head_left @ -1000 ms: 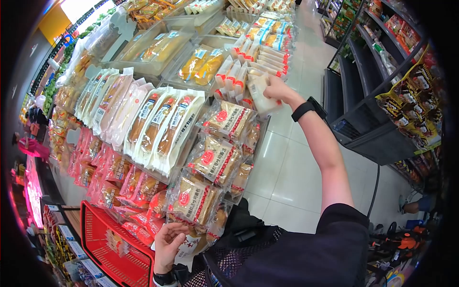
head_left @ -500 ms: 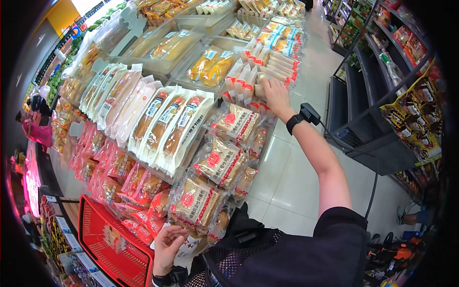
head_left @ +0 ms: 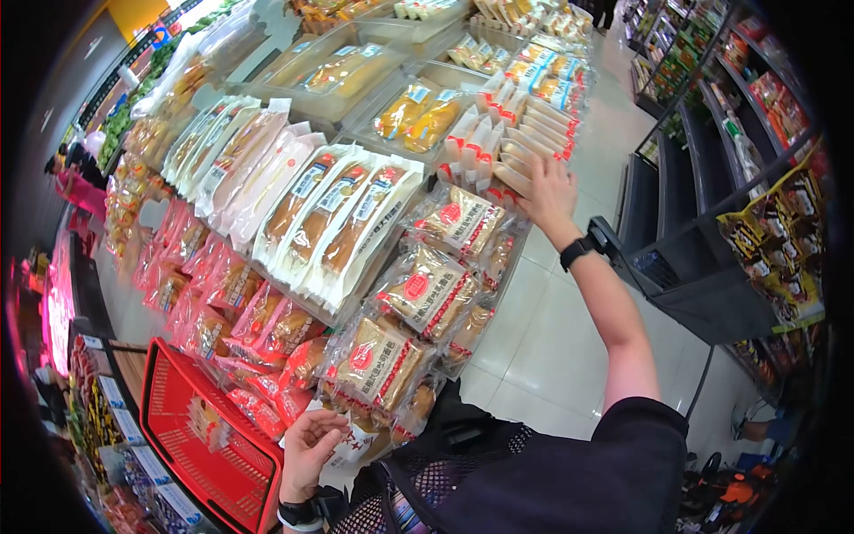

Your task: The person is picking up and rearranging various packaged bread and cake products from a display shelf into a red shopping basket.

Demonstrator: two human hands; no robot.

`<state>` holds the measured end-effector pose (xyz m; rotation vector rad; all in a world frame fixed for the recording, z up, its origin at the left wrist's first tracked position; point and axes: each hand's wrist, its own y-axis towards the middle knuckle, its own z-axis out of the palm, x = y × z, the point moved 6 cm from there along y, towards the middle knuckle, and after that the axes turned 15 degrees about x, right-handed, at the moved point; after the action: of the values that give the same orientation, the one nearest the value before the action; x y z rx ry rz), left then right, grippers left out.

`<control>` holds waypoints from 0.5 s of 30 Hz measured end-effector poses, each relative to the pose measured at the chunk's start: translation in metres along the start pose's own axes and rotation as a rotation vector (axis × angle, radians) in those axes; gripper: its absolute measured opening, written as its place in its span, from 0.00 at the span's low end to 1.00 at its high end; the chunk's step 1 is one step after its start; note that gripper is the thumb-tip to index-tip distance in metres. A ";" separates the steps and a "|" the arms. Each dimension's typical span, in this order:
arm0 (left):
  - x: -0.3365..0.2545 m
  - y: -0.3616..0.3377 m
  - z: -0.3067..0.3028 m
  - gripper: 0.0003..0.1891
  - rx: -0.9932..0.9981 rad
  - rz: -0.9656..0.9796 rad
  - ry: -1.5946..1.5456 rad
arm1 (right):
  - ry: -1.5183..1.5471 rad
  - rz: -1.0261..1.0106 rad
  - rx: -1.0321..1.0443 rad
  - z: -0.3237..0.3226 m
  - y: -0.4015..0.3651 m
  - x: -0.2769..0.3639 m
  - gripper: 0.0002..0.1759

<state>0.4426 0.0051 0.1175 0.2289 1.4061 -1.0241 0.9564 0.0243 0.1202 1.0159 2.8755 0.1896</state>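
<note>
My right hand (head_left: 551, 198) reaches out to a row of thin sandwich packs (head_left: 523, 158) with red ends. Its fingers stretch along the right end of the nearest packs and touch them; the fingertips are partly hidden. Low in the view, my left hand (head_left: 310, 449) hovers with loosely curled fingers and nothing visible in it. It is between the red shopping basket (head_left: 158, 392) and the bagged sliced bread (head_left: 372, 358). Inside the basket lies a small pack of sandwiches (head_left: 208, 422).
Long rolls in white sleeves (head_left: 334, 222) and pink-bagged buns (head_left: 213, 285) cover the display's left. Clear bins hold yellow packs (head_left: 418, 116). A dark shelf rack (head_left: 667, 285) stands across the tiled aisle (head_left: 534, 329). A person in pink (head_left: 82, 189) is far left.
My right hand has shifted from over the front sandwich packs to their right end, uncovering more of the row. The view has turned slightly; my left hand stays about where it was.
</note>
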 end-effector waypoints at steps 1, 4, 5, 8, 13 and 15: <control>0.001 -0.001 -0.002 0.15 -0.005 0.009 -0.014 | -0.001 -0.016 -0.002 -0.001 -0.002 -0.001 0.43; -0.001 -0.005 -0.008 0.14 -0.035 0.029 -0.023 | 0.013 -0.022 -0.041 -0.004 -0.009 -0.008 0.46; -0.003 -0.007 -0.011 0.14 -0.049 0.045 -0.026 | 0.035 -0.049 -0.044 -0.007 -0.010 -0.008 0.46; -0.007 -0.023 -0.026 0.13 -0.129 0.050 0.048 | 0.181 -0.145 -0.033 -0.005 -0.011 -0.008 0.43; -0.012 -0.065 -0.078 0.12 -0.288 0.116 0.097 | 0.020 -0.178 0.114 0.057 0.029 -0.052 0.27; -0.013 -0.088 -0.108 0.12 -0.353 0.125 0.101 | -0.051 -0.258 -0.044 0.059 0.033 -0.050 0.26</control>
<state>0.3077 0.0334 0.1424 0.1077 1.6166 -0.6561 1.0228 0.0231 0.0687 0.6248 2.9050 0.2032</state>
